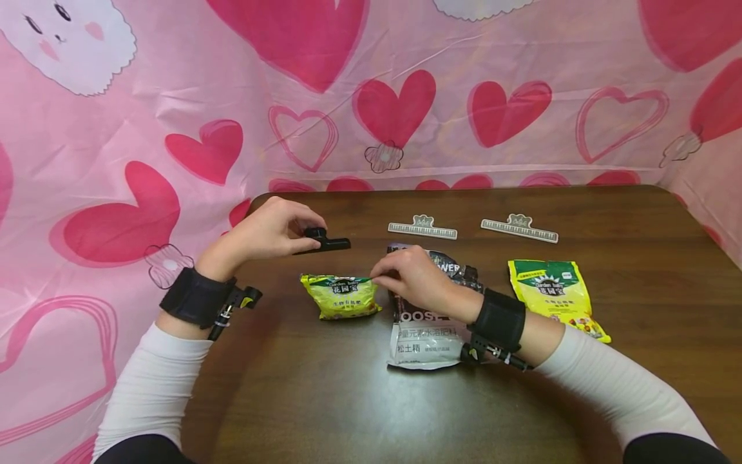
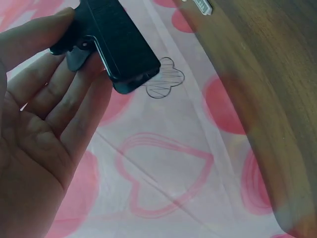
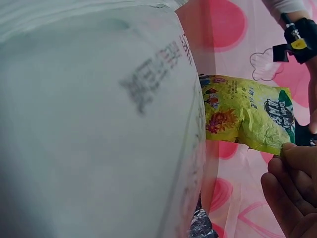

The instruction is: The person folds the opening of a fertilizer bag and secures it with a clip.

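A pink cloth backdrop [image 1: 452, 48] printed with red hearts and outlined flowers spans the upper part and left side of the head view, behind a dark brown wooden table [image 1: 324, 399]. Left of centre, the left hand [image 1: 275, 225] pinches a black plastic clip [image 1: 333, 244] between its thumb and fingers; the clip's long bar points right, above a small yellow bag with a green top band [image 1: 344, 304] and apart from it. That bag sits just left of the middle of the frame. The right hand [image 1: 417, 277], near the centre, pinches the bag's upper right corner between thumb and forefinger. Under this hand lies a black-and-silver printed plastic pouch [image 1: 426, 345], partly hidden by it. Right of centre lies a flat yellow-and-green packet [image 1: 551, 293]. In the upper middle and upper right of the tabletop rest a white clip with piano-key stripes [image 1: 422, 228] and a matching second white clip [image 1: 519, 228], well apart from each other.
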